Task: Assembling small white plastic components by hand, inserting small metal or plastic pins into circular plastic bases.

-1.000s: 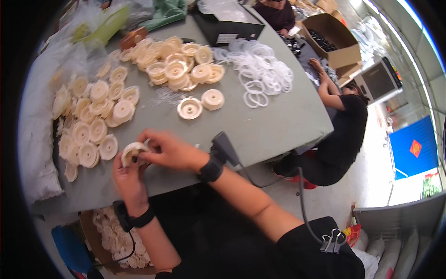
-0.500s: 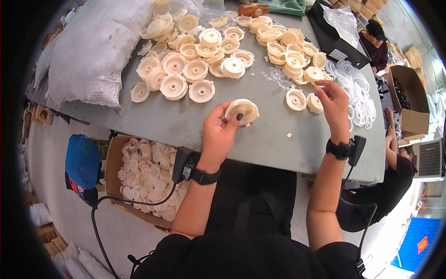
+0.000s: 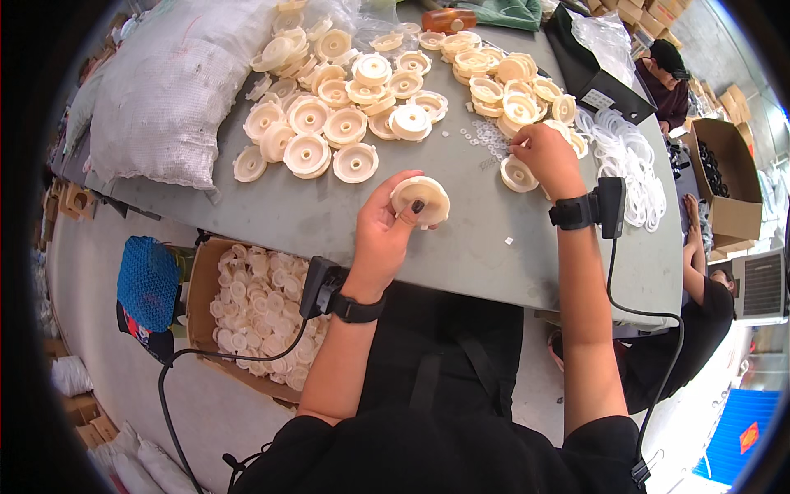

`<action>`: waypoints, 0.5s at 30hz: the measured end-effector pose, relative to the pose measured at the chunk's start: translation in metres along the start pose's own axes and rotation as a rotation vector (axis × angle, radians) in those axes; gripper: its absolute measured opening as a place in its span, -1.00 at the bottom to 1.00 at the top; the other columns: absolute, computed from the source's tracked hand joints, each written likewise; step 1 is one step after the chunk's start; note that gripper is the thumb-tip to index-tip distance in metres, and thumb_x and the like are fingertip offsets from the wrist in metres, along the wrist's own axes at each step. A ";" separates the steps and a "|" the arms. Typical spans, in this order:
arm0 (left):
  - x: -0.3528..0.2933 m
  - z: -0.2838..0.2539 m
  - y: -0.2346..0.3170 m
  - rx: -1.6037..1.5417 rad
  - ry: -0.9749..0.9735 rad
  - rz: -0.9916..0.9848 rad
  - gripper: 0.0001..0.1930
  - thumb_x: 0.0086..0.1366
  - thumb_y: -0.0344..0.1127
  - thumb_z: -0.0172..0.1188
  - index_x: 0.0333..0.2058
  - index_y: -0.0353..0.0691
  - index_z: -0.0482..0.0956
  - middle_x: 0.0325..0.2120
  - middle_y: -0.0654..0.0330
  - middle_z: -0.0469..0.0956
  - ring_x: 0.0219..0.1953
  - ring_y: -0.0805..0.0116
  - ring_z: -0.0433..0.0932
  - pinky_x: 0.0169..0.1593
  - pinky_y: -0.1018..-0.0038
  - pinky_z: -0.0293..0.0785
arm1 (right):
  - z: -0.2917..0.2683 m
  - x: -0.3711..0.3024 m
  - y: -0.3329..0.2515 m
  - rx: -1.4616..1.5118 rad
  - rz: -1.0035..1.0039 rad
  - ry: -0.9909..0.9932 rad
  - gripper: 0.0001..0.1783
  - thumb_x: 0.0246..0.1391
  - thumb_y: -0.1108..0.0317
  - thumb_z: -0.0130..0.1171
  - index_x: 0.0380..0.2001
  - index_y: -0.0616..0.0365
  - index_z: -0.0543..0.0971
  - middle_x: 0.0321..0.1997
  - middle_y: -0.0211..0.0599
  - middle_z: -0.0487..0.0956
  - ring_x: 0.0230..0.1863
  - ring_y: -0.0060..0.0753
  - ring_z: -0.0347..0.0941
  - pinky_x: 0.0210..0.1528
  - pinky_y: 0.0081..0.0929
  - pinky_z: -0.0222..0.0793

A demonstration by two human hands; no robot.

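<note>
My left hand (image 3: 380, 235) grips a round cream plastic cap (image 3: 431, 194) by its edge, thumb lying across its face, above the table's near side. Over to the right, my right hand (image 3: 546, 156) is closed in a pinch beside a scatter of small translucent rings (image 3: 487, 137). Whatever its fingertips hold, if anything, is too small to make out. Just below that hand lies a cream cap with a raised rim (image 3: 518, 174). Piles of similar caps (image 3: 346, 125) cover the far left of the table, and another pile (image 3: 502, 70) stands behind my right hand.
Large white rings (image 3: 638, 165) are heaped at the table's right, near a black box (image 3: 597, 70). A bulging white sack (image 3: 160, 107) rests at the left. Below the table's edge, a carton (image 3: 202, 309) holds many pale plastic parts. Two people work at the right.
My right hand has moved left and slightly down, from the right-hand pile of caps to the small translucent rings. My left hand still holds its cap, shifted slightly left.
</note>
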State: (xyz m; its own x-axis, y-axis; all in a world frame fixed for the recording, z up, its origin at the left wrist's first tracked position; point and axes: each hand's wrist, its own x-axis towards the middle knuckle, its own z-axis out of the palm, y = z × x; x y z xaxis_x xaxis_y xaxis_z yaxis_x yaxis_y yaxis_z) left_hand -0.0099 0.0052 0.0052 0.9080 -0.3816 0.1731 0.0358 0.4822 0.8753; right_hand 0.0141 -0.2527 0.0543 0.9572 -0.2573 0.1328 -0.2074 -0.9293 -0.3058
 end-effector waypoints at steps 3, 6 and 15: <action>0.001 0.001 0.000 -0.001 -0.017 -0.002 -0.62 0.28 -0.33 0.10 0.04 -0.30 0.34 -0.21 0.21 0.49 -0.21 0.46 0.50 -0.19 0.46 0.53 | 0.001 0.000 -0.001 -0.048 -0.019 0.035 -0.90 -0.16 0.28 0.23 -0.51 -0.01 0.63 -0.48 -0.26 0.59 -0.39 -0.19 0.53 -0.35 -0.33 0.41; 0.001 0.001 -0.001 0.008 -0.022 0.001 -0.62 0.28 -0.33 0.10 0.04 -0.30 0.34 -0.21 0.22 0.49 -0.21 0.47 0.50 -0.19 0.47 0.52 | 0.004 0.002 -0.002 -0.115 -0.005 0.031 -0.92 -0.16 0.29 0.21 -0.53 -0.01 0.63 -0.49 -0.27 0.59 -0.40 -0.19 0.53 -0.36 -0.32 0.41; -0.001 -0.003 0.000 -0.010 -0.013 0.011 -0.62 0.27 -0.33 0.12 0.04 -0.28 0.33 -0.22 0.23 0.48 -0.20 0.44 0.50 -0.14 0.44 0.50 | 0.004 -0.008 0.000 0.000 -0.093 0.148 -0.91 -0.05 0.34 0.14 -0.46 0.08 0.57 -0.50 -0.19 0.56 -0.41 -0.20 0.50 -0.37 -0.33 0.38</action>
State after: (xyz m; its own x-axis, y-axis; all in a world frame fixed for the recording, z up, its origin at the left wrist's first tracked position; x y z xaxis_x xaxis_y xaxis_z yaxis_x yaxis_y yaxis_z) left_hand -0.0098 0.0079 0.0035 0.9028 -0.3865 0.1885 0.0301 0.4941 0.8689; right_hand 0.0073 -0.2496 0.0499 0.9321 -0.2065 0.2976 -0.1196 -0.9509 -0.2853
